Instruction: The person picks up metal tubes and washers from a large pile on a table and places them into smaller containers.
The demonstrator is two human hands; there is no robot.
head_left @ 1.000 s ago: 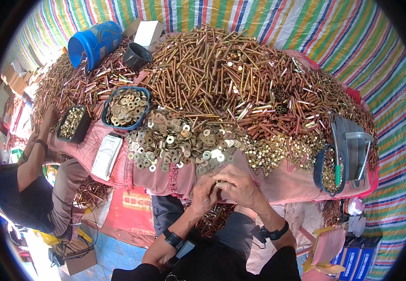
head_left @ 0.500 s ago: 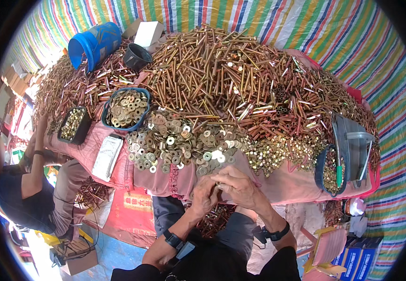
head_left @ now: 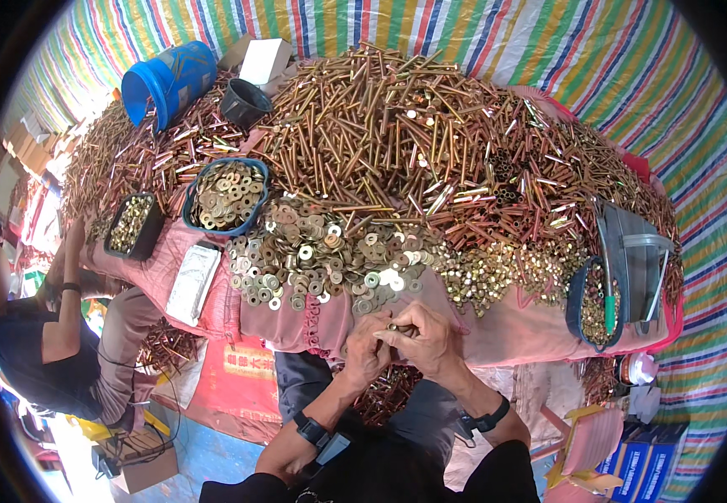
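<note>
At the near edge of the cloth-covered table, my left hand and my right hand meet, both closed. A small brassy metal piece shows between my right thumb and fingers; most of it is hidden, so its exact kind is unclear. The left fingers curl against the right fingertips, and what they hold is covered. Just beyond my hands lies a heap of flat washers. To its right spread many small golden nuts. Behind both rises a large pile of copper-coloured bolts and tubes.
A blue tub of washers and a black tray of nuts stand left. A blue bucket lies at far left. On the right are a nut container and grey bin. A person sits at left.
My right fingers have shifted and bent at the left fingertips, so that the small brassy piece now shows. The left hand stays nearly in place.
</note>
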